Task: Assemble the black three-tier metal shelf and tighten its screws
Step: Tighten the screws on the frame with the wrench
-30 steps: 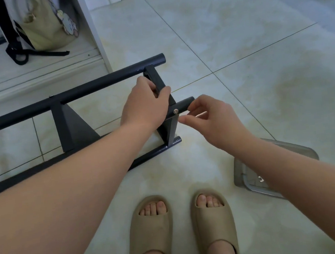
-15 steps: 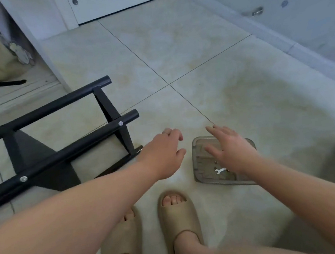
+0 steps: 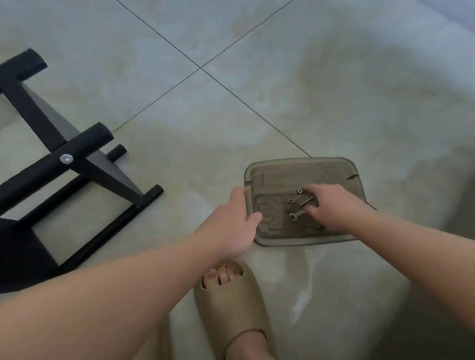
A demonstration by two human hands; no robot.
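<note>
The left hand [image 3: 229, 225] lay spread against the tray [image 3: 299, 161] rim, likely to steady it; the right hand [image 3: 331, 204] curled over the wrench [image 3: 297, 215], pinch unclear

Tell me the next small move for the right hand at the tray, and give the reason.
Probably pinch the small wrench and lift it out. The right hand touches its handle end in the grey tray, the left hand rests at the tray's left edge, and a screw head shows on the black shelf frame, likely needing tightening.
</note>
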